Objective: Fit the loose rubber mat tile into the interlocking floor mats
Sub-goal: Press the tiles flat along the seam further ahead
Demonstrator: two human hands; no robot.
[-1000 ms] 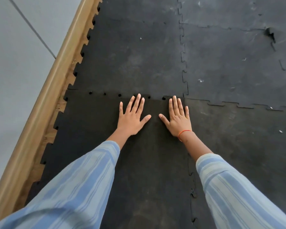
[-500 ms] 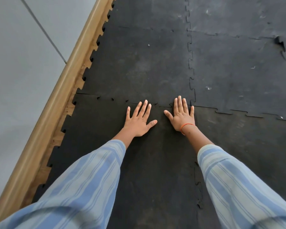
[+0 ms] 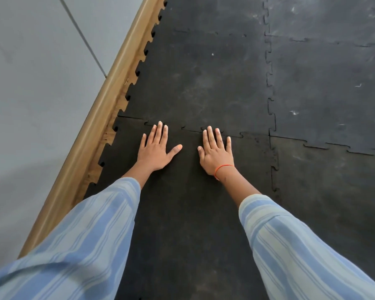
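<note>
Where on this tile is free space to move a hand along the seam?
Bare seam lies between the left hand and the wooden strip, and between the right hand and the tile's right edge. The gap between the thumbs is narrow. The rubber mat tile toward the sleeves is free.

both hands, left (image 3: 155, 151) and right (image 3: 214, 153), pressed flat, fingers spread.

The hands (image 3: 183, 151) hide part of the tile's (image 3: 182, 213) toothed seam.

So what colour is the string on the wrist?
Orange. The thin band circles the right hand's wrist, clearest in the head view.
</note>
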